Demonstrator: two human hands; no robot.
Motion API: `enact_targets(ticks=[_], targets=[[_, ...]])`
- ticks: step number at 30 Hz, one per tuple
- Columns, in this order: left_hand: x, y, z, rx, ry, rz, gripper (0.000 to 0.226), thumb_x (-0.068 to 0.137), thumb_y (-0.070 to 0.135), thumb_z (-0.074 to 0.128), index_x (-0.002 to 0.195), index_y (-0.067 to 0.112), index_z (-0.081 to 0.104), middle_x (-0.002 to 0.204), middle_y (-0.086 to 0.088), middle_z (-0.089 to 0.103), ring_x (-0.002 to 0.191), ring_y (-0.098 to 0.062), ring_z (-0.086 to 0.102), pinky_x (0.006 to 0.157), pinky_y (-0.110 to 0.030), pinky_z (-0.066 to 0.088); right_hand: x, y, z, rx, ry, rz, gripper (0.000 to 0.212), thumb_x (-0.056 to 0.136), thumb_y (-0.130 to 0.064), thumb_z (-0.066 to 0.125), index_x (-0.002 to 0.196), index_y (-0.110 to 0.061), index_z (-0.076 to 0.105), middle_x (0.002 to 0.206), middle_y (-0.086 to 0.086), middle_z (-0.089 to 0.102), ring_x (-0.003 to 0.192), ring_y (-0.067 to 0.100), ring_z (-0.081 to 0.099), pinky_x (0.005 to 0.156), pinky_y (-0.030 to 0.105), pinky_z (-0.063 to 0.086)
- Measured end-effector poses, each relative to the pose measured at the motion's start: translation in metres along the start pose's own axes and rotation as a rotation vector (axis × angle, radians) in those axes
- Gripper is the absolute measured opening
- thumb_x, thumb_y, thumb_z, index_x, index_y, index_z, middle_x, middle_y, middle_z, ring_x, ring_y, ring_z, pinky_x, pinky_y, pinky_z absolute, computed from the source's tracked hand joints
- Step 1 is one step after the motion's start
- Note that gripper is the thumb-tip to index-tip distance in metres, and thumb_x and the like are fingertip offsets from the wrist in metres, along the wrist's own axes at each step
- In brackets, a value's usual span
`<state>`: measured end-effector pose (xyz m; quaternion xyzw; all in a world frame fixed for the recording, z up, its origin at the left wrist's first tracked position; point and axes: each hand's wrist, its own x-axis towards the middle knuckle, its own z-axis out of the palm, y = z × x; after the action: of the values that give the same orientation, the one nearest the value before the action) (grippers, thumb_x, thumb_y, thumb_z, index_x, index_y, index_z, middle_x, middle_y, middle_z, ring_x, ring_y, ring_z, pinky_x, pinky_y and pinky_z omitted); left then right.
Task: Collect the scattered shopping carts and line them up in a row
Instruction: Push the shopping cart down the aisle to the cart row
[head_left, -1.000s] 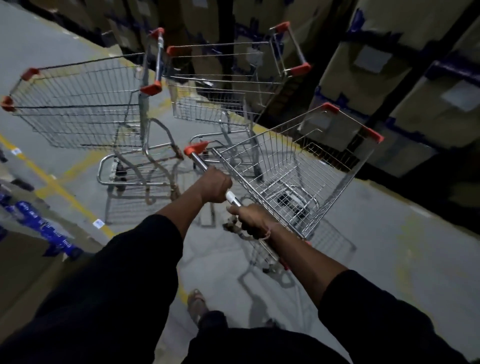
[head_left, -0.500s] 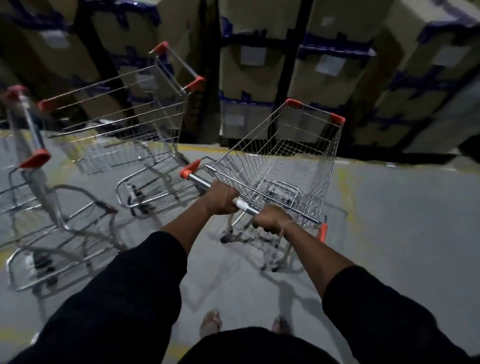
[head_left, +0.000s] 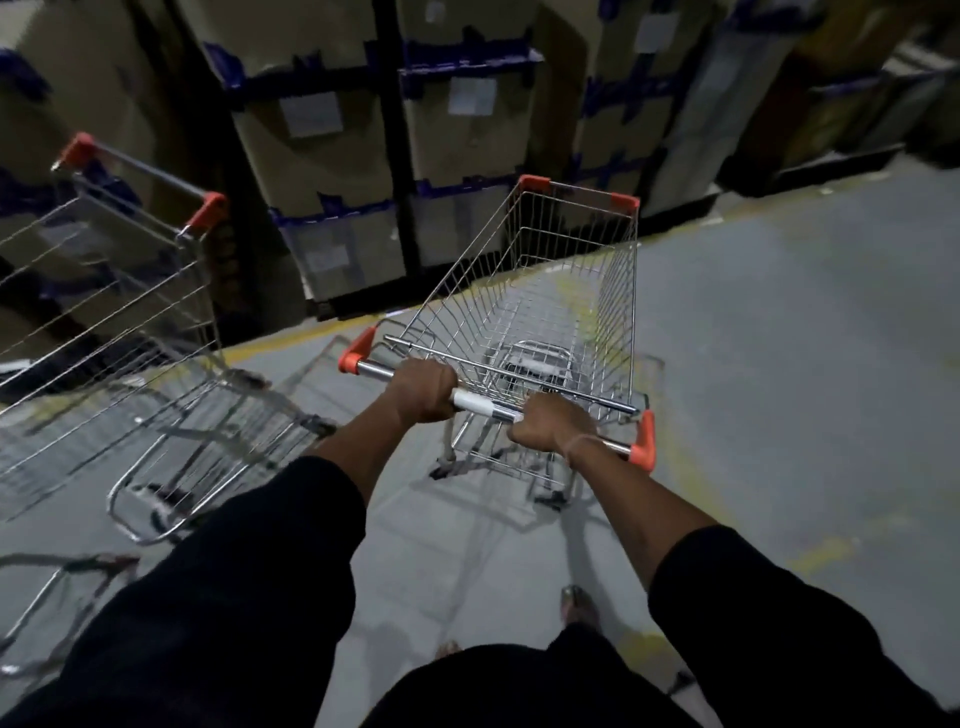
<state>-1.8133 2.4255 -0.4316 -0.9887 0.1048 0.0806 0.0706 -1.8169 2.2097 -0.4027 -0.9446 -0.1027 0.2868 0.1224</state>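
A person in black sleeves stands on a grey warehouse floor (head_left: 779, 364) with both hands on the chrome handle (head_left: 488, 408) of a wire shopping cart (head_left: 535, 332). The left hand (head_left: 423, 392) is wrapped over the bar toward its left end, the fingers curled round it; the right hand (head_left: 553, 423) grips the same bar nearer the right end, fingers likewise clamped on the tube. A white sleeve on the bar shows between the two hands, and orange caps mark both ends of the handle and the two far corners of the basket. The cart stands directly ahead of the person, its nose pointing toward dark shelving (head_left: 395, 156) stacked with cardboard boxes (head_left: 322, 135) bound in blue tape. A yellow line (head_left: 291, 340) runs along the floor at the foot of the shelving. To the left, just beside the held cart, a second cart (head_left: 114, 332) stands at an angle, blurred, its orange-capped handle toward the shelves. Part of another wire frame (head_left: 47, 587) shows at the lower left edge. One foot (head_left: 576, 603) of the person is visible below the cart.
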Motion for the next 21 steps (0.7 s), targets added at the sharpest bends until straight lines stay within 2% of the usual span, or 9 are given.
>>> enact_targets(ticks=[3, 6, 9, 11, 15, 18, 21], targets=[[0.021, 0.016, -0.004, 0.026, 0.006, 0.055, 0.029, 0.086, 0.044, 0.06, 0.102, 0.021, 0.067, 0.101, -0.002, 0.071, 0.095, -0.025, 0.068, 0.076, -0.034, 0.052, -0.001, 0.018, -0.006, -0.067, 0.066, 0.063, 0.023, 0.083, -0.039, 0.066, 0.076, -0.019, 0.06, 0.078, 0.001, 0.062, 0.079, 0.025, 0.067, 0.071, 0.03, 0.054], [0.044, 0.038, -0.01, 0.043, 0.004, 0.116, 0.027, 0.087, 0.036, 0.058, 0.107, 0.019, 0.064, 0.105, -0.004, 0.069, 0.097, -0.027, 0.066, 0.076, -0.034, 0.049, 0.002, 0.04, -0.012, -0.085, 0.127, 0.15, 0.025, 0.084, -0.04, 0.067, 0.074, -0.02, 0.058, 0.08, -0.001, 0.063, 0.081, 0.023, 0.067, 0.071, 0.03, 0.053], [0.071, 0.061, -0.015, 0.054, 0.017, 0.164, 0.028, 0.088, 0.036, 0.057, 0.109, 0.017, 0.061, 0.107, -0.005, 0.069, 0.097, -0.028, 0.066, 0.077, -0.034, 0.048, 0.003, 0.066, -0.018, -0.135, 0.223, 0.229, 0.025, 0.083, -0.045, 0.068, 0.087, -0.02, 0.066, 0.091, 0.002, 0.069, 0.089, 0.025, 0.069, 0.08, 0.034, 0.056], [0.092, 0.078, -0.018, 0.063, 0.03, 0.209, 0.029, 0.088, 0.036, 0.057, 0.109, 0.017, 0.062, 0.106, -0.005, 0.069, 0.096, -0.028, 0.067, 0.076, -0.033, 0.049, 0.006, 0.086, -0.022, -0.162, 0.281, 0.265, 0.032, 0.081, -0.047, 0.067, 0.093, -0.018, 0.07, 0.096, 0.004, 0.071, 0.091, 0.027, 0.069, 0.079, 0.034, 0.054], [0.135, 0.109, -0.028, 0.063, 0.033, 0.272, 0.025, 0.085, 0.037, 0.059, 0.102, 0.02, 0.065, 0.097, -0.003, 0.071, 0.086, -0.027, 0.068, 0.067, -0.031, 0.045, 0.015, 0.129, -0.036, -0.215, 0.354, 0.292, 0.032, 0.082, -0.051, 0.063, 0.085, -0.019, 0.064, 0.091, 0.003, 0.071, 0.084, 0.027, 0.069, 0.069, 0.031, 0.049], [0.171, 0.131, -0.038, 0.052, 0.034, 0.366, 0.026, 0.084, 0.04, 0.062, 0.099, 0.019, 0.066, 0.094, -0.004, 0.071, 0.086, -0.029, 0.069, 0.068, -0.032, 0.049, 0.024, 0.162, -0.051, -0.215, 0.373, 0.318, 0.037, 0.083, -0.054, 0.063, 0.089, -0.018, 0.068, 0.09, 0.004, 0.071, 0.084, 0.028, 0.07, 0.072, 0.033, 0.053], [0.209, 0.146, -0.047, 0.007, 0.064, 0.479, 0.034, 0.086, 0.052, 0.063, 0.096, 0.02, 0.069, 0.091, -0.004, 0.072, 0.086, -0.028, 0.069, 0.069, -0.034, 0.05, 0.034, 0.193, -0.069, -0.215, 0.375, 0.341, 0.036, 0.084, -0.055, 0.063, 0.087, -0.019, 0.066, 0.093, 0.005, 0.072, 0.087, 0.028, 0.07, 0.074, 0.033, 0.053]])
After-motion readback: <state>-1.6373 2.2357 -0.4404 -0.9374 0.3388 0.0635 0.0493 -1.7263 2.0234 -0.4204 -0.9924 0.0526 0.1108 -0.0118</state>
